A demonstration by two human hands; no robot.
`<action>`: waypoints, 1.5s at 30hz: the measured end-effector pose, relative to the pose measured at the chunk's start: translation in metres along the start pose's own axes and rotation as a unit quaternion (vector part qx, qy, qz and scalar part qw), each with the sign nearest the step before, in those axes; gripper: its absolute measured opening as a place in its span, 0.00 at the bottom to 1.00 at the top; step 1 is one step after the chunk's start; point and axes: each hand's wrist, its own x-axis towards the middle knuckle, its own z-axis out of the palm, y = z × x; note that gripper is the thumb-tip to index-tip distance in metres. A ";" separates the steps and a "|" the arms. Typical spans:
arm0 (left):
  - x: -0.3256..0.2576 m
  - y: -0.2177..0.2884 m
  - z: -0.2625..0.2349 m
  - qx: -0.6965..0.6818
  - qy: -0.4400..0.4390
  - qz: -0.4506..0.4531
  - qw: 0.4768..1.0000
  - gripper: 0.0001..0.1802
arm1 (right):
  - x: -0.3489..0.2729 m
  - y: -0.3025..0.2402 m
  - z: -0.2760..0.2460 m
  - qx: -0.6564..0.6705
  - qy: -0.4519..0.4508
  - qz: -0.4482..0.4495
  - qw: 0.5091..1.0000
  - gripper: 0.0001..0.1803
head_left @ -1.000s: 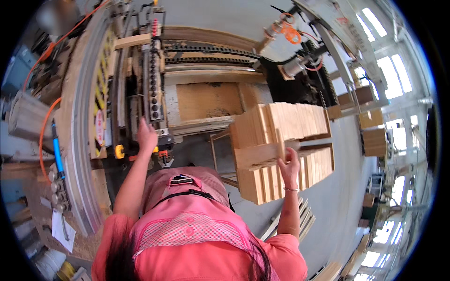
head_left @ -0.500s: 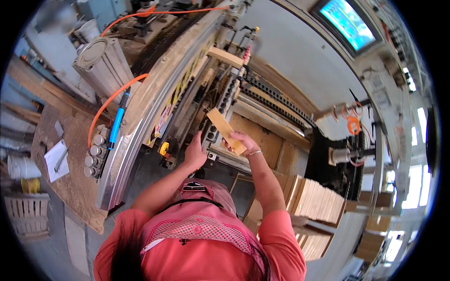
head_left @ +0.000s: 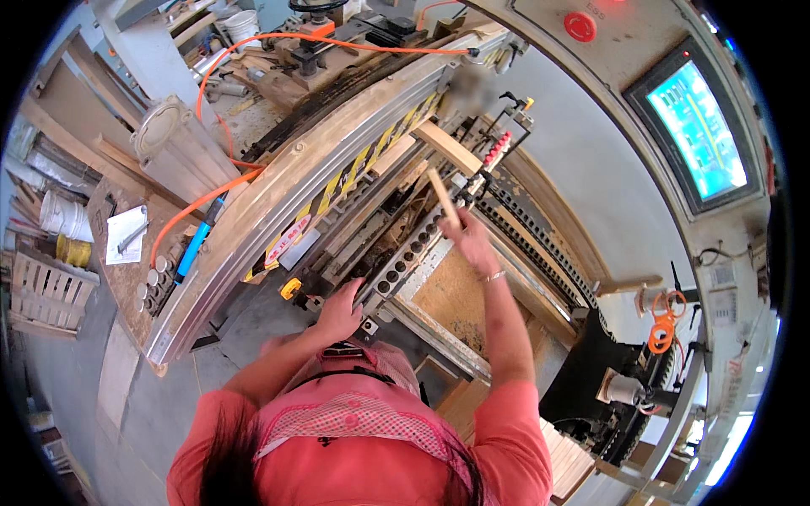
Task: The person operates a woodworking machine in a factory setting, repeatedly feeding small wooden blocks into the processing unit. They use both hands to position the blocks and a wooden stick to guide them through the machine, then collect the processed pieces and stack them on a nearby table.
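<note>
One thin, pale wooden slat stands nearly upright in the right hand, its upper end tilted slightly left above the long grey metal rail with a row of round holes. The right grip is closed around the slat's lower end, the arm stretched forward and up from the shoulder, a thin bracelet at the wrist. The left hand lies palm-down, fingers spread, on the near end of that holed rail, holding nothing; its arm is bent at the elbow. One second wooden piece, a broader pale block, lies across the machine farther back, apart from the slat. One curved metal guard with yellow-and-black striping runs alongside the rail. One orange hose trails over it. One blue-lit screen sits in the grey panel at the right, with one red round button above.
</note>
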 end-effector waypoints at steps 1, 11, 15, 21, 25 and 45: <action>-0.001 -0.002 0.002 0.007 0.023 0.020 1.000 0.31 | 0.022 -0.002 -0.009 -0.169 0.093 -0.091 0.977 0.18; 0.002 0.014 -0.009 -0.053 -0.025 -0.064 0.996 0.30 | 0.176 0.014 -0.037 -0.438 0.137 -0.122 0.880 0.25; 0.000 0.009 -0.005 -0.024 0.001 -0.040 0.999 0.30 | 0.181 -0.001 -0.034 -0.475 0.074 -0.083 0.873 0.26; 0.003 0.012 -0.007 0.009 -0.005 -0.004 1.000 0.30 | 0.173 0.002 -0.059 -0.467 0.079 -0.092 0.876 0.23; 0.012 0.014 -0.009 -0.019 0.067 0.048 0.996 0.31 | 0.098 -0.028 -0.071 -0.399 0.057 -0.086 0.911 0.24; 0.070 0.053 -0.005 -0.521 -0.002 -0.017 0.853 0.18 | -0.037 -0.060 0.010 -0.183 -0.176 -0.149 0.956 0.23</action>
